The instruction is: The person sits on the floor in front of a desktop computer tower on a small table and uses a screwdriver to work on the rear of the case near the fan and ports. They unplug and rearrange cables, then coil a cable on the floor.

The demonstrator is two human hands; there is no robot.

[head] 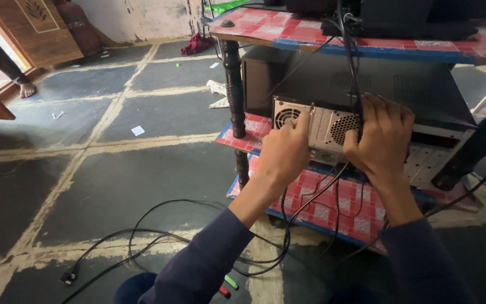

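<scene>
From the head camera, the computer case (pixel 333 98) sits on the middle shelf (pixel 254 132) of a red-tiled rack. The left hand (pixel 283 152) pinches something at its rear panel, perhaps a screw; the right hand (pixel 381 138) presses open-fingered beside the black cable (pixel 351 62). Steadying the case helps.

red-and-white checked shelf (pixel 341 211) with blue edge, black computer case (pixel 367 84) with silver back, dark grey floor (pixel 142 169).

1. A dark stone floor (pixel 142 169) with pale lines.
2. A small white paper scrap (pixel 137 130) lies on the floor.
3. A crumpled red cloth (pixel 197 44) sits by the wall.
4. A brown wooden door (pixel 32 28) leans at the back.
5. Someone's bare foot (pixel 27 89) is near the door.
</scene>
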